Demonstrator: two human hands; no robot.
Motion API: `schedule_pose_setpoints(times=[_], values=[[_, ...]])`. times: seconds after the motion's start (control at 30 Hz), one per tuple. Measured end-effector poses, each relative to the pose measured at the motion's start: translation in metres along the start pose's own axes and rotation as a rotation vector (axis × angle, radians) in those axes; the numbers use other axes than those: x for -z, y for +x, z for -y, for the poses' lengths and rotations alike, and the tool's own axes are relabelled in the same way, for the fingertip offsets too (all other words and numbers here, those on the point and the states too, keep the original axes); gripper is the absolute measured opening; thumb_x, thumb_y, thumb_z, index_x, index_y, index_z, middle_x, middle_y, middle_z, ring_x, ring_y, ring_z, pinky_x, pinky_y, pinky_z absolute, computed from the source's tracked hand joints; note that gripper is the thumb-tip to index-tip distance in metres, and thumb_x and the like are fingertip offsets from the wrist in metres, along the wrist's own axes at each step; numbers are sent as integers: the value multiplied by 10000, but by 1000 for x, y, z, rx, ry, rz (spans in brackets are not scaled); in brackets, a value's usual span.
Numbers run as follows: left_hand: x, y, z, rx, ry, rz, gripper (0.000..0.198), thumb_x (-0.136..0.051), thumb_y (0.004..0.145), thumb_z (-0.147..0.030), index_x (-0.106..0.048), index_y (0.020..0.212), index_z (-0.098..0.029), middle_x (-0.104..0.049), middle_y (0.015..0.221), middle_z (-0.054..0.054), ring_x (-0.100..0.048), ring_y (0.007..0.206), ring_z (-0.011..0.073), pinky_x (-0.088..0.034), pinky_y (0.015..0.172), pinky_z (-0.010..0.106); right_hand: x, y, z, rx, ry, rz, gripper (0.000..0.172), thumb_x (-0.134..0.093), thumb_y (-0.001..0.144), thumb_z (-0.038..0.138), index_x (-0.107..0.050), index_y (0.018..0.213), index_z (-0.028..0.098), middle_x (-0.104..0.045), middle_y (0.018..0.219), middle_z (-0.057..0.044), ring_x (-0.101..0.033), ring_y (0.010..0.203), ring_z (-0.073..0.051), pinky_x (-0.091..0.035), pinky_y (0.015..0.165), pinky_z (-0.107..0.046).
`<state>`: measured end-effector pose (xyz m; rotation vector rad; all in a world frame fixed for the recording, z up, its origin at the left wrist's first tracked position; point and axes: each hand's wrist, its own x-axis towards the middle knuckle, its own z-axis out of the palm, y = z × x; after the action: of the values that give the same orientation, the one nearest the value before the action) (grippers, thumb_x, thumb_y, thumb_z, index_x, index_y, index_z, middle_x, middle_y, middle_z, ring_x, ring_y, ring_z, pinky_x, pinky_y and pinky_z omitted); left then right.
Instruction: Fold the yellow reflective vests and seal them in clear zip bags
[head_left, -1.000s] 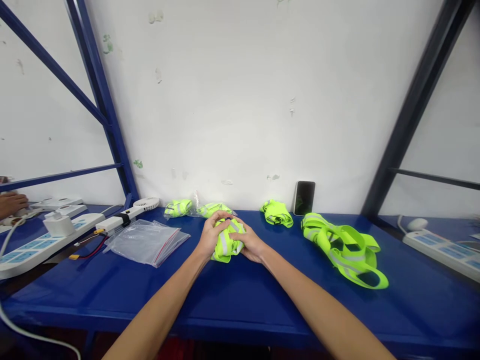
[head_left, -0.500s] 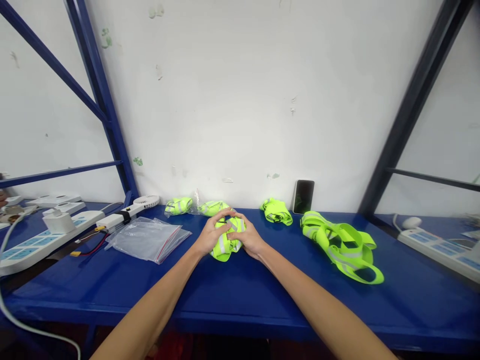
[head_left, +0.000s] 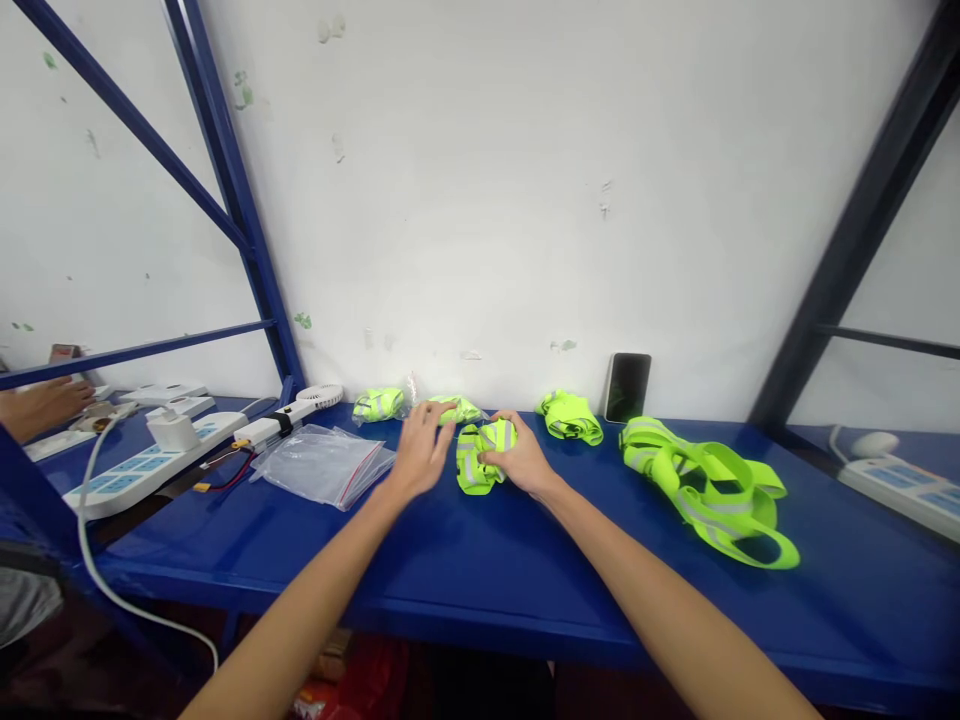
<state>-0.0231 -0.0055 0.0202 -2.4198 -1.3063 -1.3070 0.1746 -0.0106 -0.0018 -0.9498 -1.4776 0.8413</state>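
A bundled neon-yellow reflective strap [head_left: 474, 465] with silver bands rests on the blue table, its right side gripped by my right hand [head_left: 523, 455]. My left hand [head_left: 422, 447] is off the bundle, a little to its left, fingers extended and holding nothing. Just behind that hand lies a bagged yellow bundle [head_left: 463, 409], partly covered by it. Another bagged bundle [head_left: 378, 404] sits farther left near the wall. To the right is a folded yellow bundle [head_left: 570, 415], and beyond it a loose, looped reflective strap [head_left: 712, 490].
Clear zip bags [head_left: 319, 468] lie left on the blue table [head_left: 480, 570]. Near them are a white handheld fan [head_left: 321, 397] and a power strip [head_left: 142, 470] with a plug. A phone [head_left: 628, 388] leans on the wall. Another person's hand [head_left: 45, 405] shows far left.
My left hand has come off the bundle and moved left, its fingers opening. My right hand still grips the bundle. The view has shifted slightly left, and another person's hand shows more at far left.
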Motion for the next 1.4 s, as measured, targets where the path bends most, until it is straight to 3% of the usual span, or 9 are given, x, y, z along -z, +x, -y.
schedule_pose_setpoints(times=[0.2, 0.37, 0.57, 0.73, 0.9, 1.0, 1.2, 1.3, 1.4], values=[[94, 1, 69, 72, 669, 353, 472, -384, 863, -567, -627, 862, -162, -631, 877, 127, -579, 866, 303, -412, 783, 419, 7, 8, -11, -34, -90, -104, 545, -709, 495, 260, -545, 1014, 222, -570, 759, 45, -526, 670, -160, -425, 607, -272], [119, -25, 85, 100, 697, 681, 433, -342, 871, -494, -589, 700, -184, -649, 736, 110, -609, 713, 273, -383, 649, 350, -2, 6, -13, 3, -119, -102, 551, -708, 508, 275, -547, 1034, 239, -582, 766, 48, -520, 671, -156, -415, 601, -263], [103, -22, 78, 192, 667, 646, 421, -343, 850, -486, -622, 755, -186, -662, 784, 125, -627, 749, 294, -407, 661, 357, -6, 1, -14, 57, -114, -97, 514, -673, 534, 280, -544, 1030, 237, -582, 761, 50, -515, 666, -152, -421, 612, -263], [105, -20, 88, 255, 701, 781, 366, -368, 835, -412, -646, 838, -174, -671, 860, 174, -641, 816, 344, -421, 700, 407, -3, 2, -13, 34, -84, -84, 542, -711, 520, 266, -531, 1031, 244, -576, 752, 56, -515, 674, -157, -426, 631, -271], [100, -7, 53, 237, 517, 497, 346, -323, 875, -398, -573, 744, -197, -642, 728, 77, -611, 721, 242, -390, 655, 314, -13, -3, 4, -4, 134, -51, 545, -750, 503, 221, -516, 995, 241, -565, 729, 64, -518, 660, -150, -427, 622, -264], [72, 4, 18, 245, 244, 375, 303, -372, 850, -387, -555, 705, -195, -621, 640, 30, -593, 644, 193, -392, 616, 278, -23, -7, 15, -40, 419, -49, 549, -752, 500, 198, -496, 985, 240, -575, 748, 59, -535, 657, -145, -443, 616, -259], [-6, 15, -9, 376, -535, 535, 305, -417, 809, -410, -645, 804, -207, -672, 661, 14, -627, 596, 183, -461, 534, 265, -16, 4, 9, -94, 686, -193, 594, -747, 496, 188, -457, 1012, 240, -588, 809, 39, -578, 691, -148, -486, 660, -279], [-27, 11, -8, 400, -565, 407, 384, -386, 842, -483, -625, 746, -198, -663, 644, 19, -603, 560, 180, -472, 553, 294, 1, 12, 1, -102, 518, -315, 601, -743, 498, 211, -453, 1024, 237, -587, 791, 32, -575, 682, -159, -484, 640, -284], [-31, 0, -9, 340, -339, 228, 405, -384, 872, -486, -615, 731, -186, -616, 584, 6, -567, 534, 169, -446, 575, 296, 11, 15, -2, -76, 303, -381, 558, -729, 516, 240, -468, 1009, 229, -572, 762, 32, -559, 665, -161, -469, 618, -276]])
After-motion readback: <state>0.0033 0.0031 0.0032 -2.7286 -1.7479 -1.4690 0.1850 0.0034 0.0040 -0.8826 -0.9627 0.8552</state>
